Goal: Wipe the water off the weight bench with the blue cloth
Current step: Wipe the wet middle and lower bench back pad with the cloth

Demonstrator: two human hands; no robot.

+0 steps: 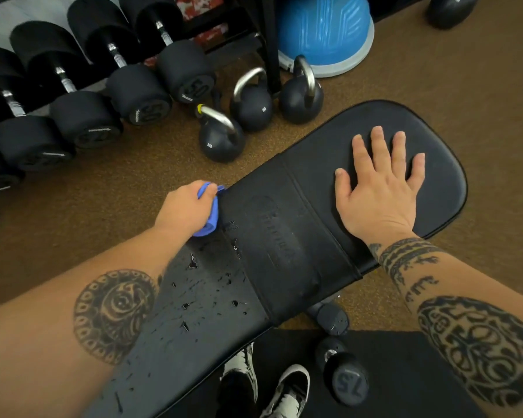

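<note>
At the weight bench [284,236], your left hand [184,211] grips the bunched blue cloth [209,211] against the pad's far edge, while your right hand [378,188] presses flat beside the seam. Water droplets [200,300] nearer you remain, so most wiping looks undone.

Blue cloth [209,214] largely inside left hand [184,210]

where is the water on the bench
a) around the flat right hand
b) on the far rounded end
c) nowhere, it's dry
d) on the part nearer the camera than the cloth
d: the water speckles the weight bench on the near side of the left hand gripping the blue cloth, while the pad around the flat right hand looks dry.
</note>
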